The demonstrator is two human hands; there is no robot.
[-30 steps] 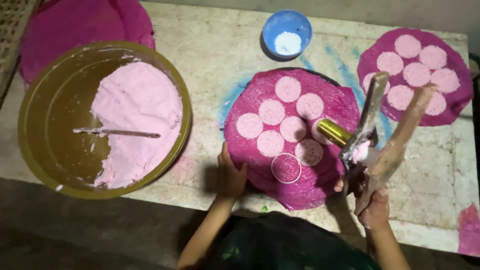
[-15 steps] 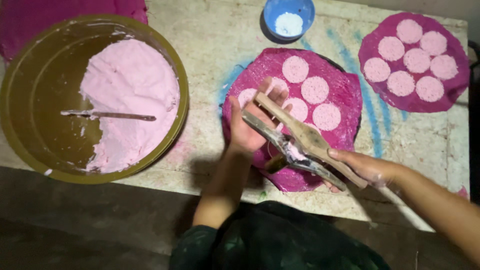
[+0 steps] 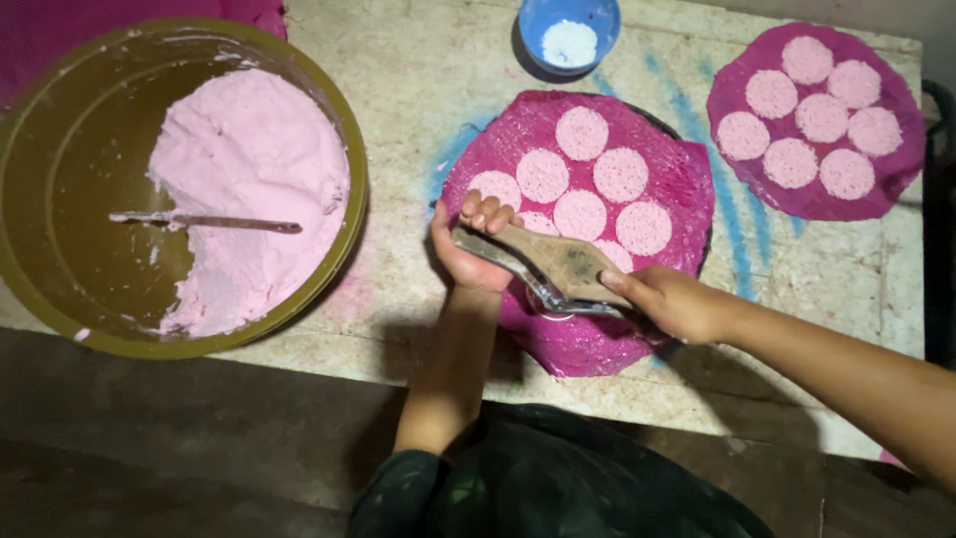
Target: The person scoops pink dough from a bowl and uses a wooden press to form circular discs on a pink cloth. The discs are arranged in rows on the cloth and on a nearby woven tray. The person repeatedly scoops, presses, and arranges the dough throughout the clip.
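My right hand grips the wooden handle of a flat metal-edged tool held low over the near part of a magenta cloth. My left hand curls its fingers over the tool's other end. Several round pale pink discs lie in rows on the cloth. A small round ring shows partly beneath the tool; its contents are hidden.
A big olive basin at the left holds pink paste and a thin spatula. A blue bowl of white powder stands at the back. A second magenta cloth with several discs lies at the far right.
My right hand swung the tool from upright at the right down and leftwards across the cloth. My left hand left the ring and closed on the tool's far end.
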